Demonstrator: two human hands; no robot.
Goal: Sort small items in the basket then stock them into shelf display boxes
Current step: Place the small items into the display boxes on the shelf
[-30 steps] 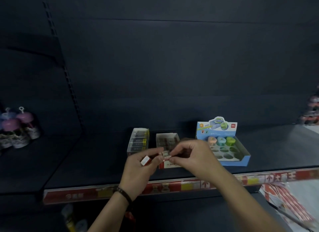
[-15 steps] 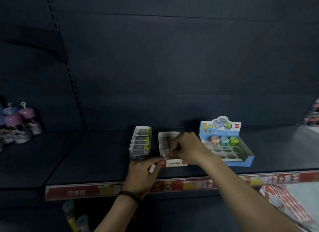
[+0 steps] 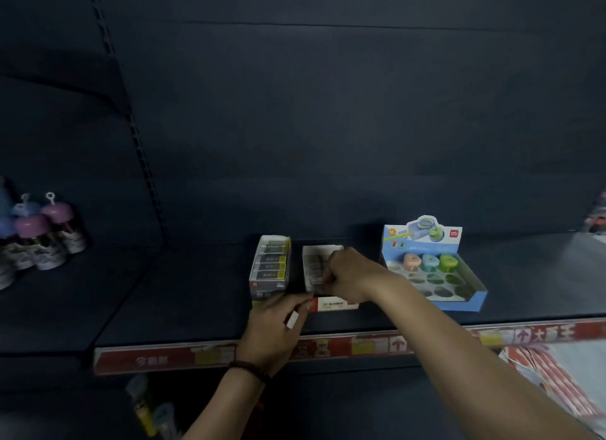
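Tip for this bit, as I see it: slot each piece flat against the row already in the box and nudge it back so the front stays tidy, rather than dropping it in.

The right hand (image 3: 347,275) reaches across with its wrist low and knuckles up, fingertips curled down into the white cardboard display box with the red front (image 3: 331,304). It's too dark to tell if it's pinching a piece or just pressing the row.

The left hand (image 3: 272,328) sits at the shelf edge just in front of that box and grips a small white rectangular eraser-like block (image 3: 292,319), ready to hand over. The grey-and-yellow carton of dark erasers (image 3: 270,269) stands just beside it.
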